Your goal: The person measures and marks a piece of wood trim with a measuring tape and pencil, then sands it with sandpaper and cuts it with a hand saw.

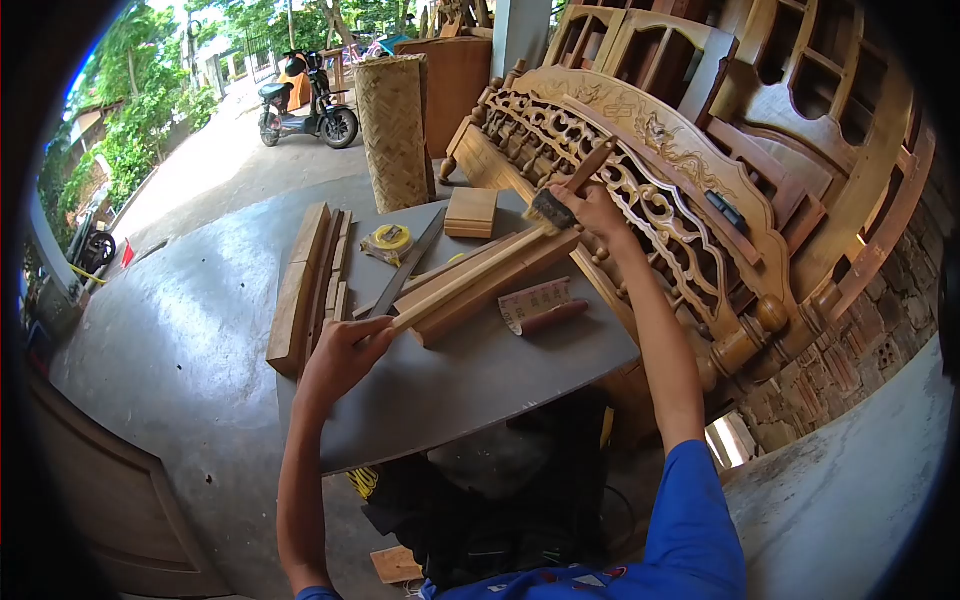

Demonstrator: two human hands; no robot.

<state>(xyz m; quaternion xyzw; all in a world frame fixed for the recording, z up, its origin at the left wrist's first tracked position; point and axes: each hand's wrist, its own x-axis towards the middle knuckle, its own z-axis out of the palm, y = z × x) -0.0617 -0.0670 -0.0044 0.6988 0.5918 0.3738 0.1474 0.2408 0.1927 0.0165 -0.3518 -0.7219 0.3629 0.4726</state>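
Note:
My left hand (350, 352) is closed on the near end of a long, light wooden strip (462, 288). The strip slants up and to the right, over a thicker wooden bar (490, 300) on the grey tabletop (450, 385). In my closed right hand (600, 212) is a paintbrush (590, 165), its wooden handle pointing up. Its pale bristles meet the strip's far end. Curled sandpaper (535, 303) lies to the right of the bar. A flat metal blade (410, 262) lies left of the strip, beside a yellow tape measure (388, 242).
Small wooden blocks (471, 212) sit at the table's back edge, and several wood lengths (303, 290) line its left side. A carved wooden headboard (650, 130) leans close on the right. Beyond the table stand a woven mat roll (393, 135) and a scooter (310, 105).

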